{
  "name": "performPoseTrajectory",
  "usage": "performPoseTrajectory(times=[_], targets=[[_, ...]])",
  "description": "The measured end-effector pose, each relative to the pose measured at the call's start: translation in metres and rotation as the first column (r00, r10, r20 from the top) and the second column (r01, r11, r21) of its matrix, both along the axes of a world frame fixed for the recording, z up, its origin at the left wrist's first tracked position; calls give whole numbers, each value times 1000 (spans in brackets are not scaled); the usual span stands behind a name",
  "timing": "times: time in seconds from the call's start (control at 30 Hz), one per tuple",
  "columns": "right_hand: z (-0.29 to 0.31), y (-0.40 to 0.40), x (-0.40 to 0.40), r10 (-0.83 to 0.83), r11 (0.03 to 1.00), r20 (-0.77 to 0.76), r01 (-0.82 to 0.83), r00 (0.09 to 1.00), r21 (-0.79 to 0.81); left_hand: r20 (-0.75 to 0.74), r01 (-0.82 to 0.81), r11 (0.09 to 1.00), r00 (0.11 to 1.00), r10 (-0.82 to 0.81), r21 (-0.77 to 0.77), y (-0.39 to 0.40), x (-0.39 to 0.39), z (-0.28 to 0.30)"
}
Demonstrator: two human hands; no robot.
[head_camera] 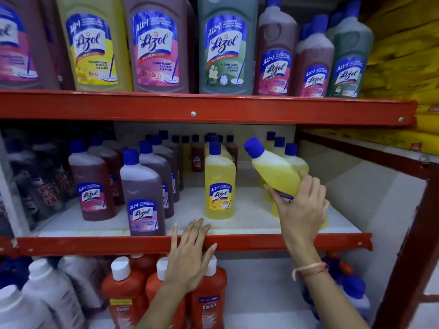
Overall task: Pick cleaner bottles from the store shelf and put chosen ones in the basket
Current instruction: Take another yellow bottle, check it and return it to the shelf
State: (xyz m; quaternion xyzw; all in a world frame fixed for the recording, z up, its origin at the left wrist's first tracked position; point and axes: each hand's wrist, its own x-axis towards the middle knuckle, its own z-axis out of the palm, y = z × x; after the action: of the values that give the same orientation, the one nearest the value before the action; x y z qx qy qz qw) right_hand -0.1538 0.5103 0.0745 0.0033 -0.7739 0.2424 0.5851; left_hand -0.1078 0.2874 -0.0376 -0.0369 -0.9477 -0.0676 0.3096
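Observation:
My right hand (301, 205) grips a small yellow cleaner bottle (273, 169) with a blue cap, tilted so its cap leans up and to the left, over the right part of the middle shelf. My left hand (190, 255) holds nothing; its fingers are spread and rest on the red front edge of the middle shelf (95, 244). Another yellow bottle (219, 186) stands upright on that shelf between my hands, with more yellow ones behind it. A purple bottle (145, 195) stands left of my left hand. No basket is in view.
Large cleaner bottles (154, 43) line the top shelf above a red beam (213, 110). Red bottles with white caps (123, 293) and white bottles (47, 298) fill the bottom shelf. A red upright post (408, 245) frames the right side, with yellow packs (403, 55) beyond it.

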Motion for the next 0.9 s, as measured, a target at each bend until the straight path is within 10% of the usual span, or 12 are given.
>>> performPoseTrajectory(times=[0.17, 0.3, 0.37, 0.43, 0.6, 0.9], targets=[[1, -7, 14, -93, 990, -68, 99, 993, 97, 6, 6, 1000, 1000, -6, -8, -2, 0, 1], [5, -6, 14, 220, 974, 49, -217, 974, -58, 16, 8, 1000, 1000, -8, -9, -3, 0, -1], [11, 0, 13, 608, 759, 36, -567, 794, -319, 21, 9, 1000, 1000, -9, -7, -3, 1, -1], [15, 6, 12, 875, 336, -98, -741, 473, -581, 21, 14, 1000, 1000, -14, -6, -5, 0, -3], [-1, 13, -15, 924, -310, -382, -605, -11, -733, 5, 30, 1000, 1000, -30, 8, -7, -5, -5], [-6, 23, -27, 892, -436, -426, -532, -149, -726, -9, 50, 998, 999, -50, 27, -5, -7, -7]])
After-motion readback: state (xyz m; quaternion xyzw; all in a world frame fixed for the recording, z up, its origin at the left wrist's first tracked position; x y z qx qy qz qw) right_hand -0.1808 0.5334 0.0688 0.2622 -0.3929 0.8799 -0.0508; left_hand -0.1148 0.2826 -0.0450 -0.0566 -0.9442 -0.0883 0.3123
